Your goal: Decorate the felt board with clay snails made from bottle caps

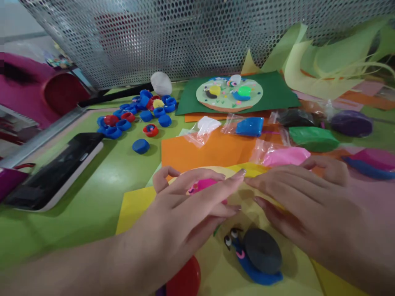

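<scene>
My left hand (191, 201) hovers over or rests on a pale yellow paper disc (216, 275), with fingers stretched and spread. Beneath its fingers a bright pink clay piece (206, 183) partly shows. My right hand (305, 201) is opposite, fingers extended and thumb apart, its fingertips close to those of the left. Nothing shows held in either hand; whether they touch the paper I cannot tell. Nearer to me lies a blue clay snail (247, 265) with a black round shell (263, 250), white eyes and a pink mouth. A red clay round (187, 275) is partly hidden by my left forearm.
Blue and red bottle caps (123, 123) cluster at the left, beside a phone (55, 170). Bagged clay, including blue (249, 126), green (313, 137) and pink (286, 156), lies on orange paper (191, 150). A decorated disc (230, 98) rests on green card before a perforated metal panel (191, 41).
</scene>
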`<control>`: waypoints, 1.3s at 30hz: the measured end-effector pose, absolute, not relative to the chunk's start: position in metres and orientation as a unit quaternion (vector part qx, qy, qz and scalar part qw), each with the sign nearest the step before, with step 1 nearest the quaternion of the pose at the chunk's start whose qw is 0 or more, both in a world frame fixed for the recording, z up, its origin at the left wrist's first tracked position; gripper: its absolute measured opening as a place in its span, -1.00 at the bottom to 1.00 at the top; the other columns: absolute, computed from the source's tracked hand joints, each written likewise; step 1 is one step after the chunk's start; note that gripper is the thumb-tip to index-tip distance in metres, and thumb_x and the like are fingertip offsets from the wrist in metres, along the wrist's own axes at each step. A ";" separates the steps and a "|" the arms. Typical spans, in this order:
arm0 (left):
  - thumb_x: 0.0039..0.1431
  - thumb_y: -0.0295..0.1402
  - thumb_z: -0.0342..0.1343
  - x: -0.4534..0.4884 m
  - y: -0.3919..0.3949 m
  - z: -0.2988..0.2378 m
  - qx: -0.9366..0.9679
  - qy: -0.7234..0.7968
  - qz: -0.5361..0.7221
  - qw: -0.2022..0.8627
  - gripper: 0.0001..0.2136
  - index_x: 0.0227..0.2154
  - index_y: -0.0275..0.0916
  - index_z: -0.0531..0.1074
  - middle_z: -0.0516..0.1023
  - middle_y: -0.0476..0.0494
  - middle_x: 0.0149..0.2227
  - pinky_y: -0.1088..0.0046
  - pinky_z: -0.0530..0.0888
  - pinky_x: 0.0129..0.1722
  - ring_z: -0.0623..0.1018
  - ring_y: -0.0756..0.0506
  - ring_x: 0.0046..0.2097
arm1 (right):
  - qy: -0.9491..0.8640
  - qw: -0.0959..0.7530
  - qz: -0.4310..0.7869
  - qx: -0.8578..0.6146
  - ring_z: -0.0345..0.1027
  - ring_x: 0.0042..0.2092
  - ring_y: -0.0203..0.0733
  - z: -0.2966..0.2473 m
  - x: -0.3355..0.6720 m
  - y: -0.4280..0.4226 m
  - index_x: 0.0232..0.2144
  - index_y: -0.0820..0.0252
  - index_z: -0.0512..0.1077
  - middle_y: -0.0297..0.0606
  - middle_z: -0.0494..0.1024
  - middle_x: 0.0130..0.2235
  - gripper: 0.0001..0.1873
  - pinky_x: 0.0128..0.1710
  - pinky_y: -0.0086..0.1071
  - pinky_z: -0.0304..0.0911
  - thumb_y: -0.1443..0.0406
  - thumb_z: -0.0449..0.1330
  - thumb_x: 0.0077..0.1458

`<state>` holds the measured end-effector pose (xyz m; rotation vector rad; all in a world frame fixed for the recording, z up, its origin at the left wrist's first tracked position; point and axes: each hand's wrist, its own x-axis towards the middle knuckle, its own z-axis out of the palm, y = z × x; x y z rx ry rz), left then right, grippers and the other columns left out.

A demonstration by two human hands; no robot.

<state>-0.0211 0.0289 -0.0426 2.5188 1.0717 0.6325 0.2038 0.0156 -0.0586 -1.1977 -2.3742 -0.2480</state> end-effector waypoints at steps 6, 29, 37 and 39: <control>0.14 -0.47 0.08 -0.024 0.027 -0.046 0.877 0.370 0.223 0.208 -0.43 0.16 0.16 0.11 0.59 0.06 -0.13 0.29 0.05 0.19 0.39 -0.14 0.12 | -0.873 0.234 -0.063 -0.423 0.37 -0.20 -0.18 -0.068 0.208 0.014 -0.20 0.14 0.28 -0.28 0.52 -0.24 -0.85 -0.21 -0.20 0.12 0.37 -0.05 0.20; 0.01 -0.58 -0.06 -0.031 0.032 -0.028 0.951 0.256 0.170 -0.014 -0.51 0.06 -0.22 0.25 0.52 -0.01 -0.04 0.29 0.19 0.21 0.37 -0.08 0.11 | -0.880 0.250 -0.062 -0.399 0.37 -0.21 -0.20 -0.067 0.213 0.016 -0.20 0.18 0.32 -0.28 0.51 -0.24 -0.87 -0.22 -0.26 0.17 0.32 0.04 0.19; 0.04 -0.60 -0.08 -0.029 0.037 -0.027 0.947 0.179 0.255 -0.073 -0.59 -0.03 -0.23 0.34 0.56 0.08 -0.11 0.38 0.13 0.25 0.40 -0.03 0.10 | -0.875 0.238 -0.060 -0.417 0.36 -0.16 -0.15 -0.062 0.209 0.014 -0.16 0.18 0.29 -0.25 0.52 -0.21 -0.84 -0.18 -0.20 0.17 0.33 -0.03 0.22; 0.06 -0.57 -0.09 -0.029 0.037 -0.028 0.949 0.155 0.260 -0.088 -0.60 -0.02 -0.23 0.35 0.57 0.08 -0.12 0.42 0.21 0.21 0.42 -0.03 0.09 | -0.876 0.238 -0.057 -0.416 0.36 -0.14 -0.12 -0.062 0.209 0.014 -0.14 0.20 0.29 -0.23 0.52 -0.20 -0.81 -0.16 -0.18 0.17 0.34 -0.04 0.23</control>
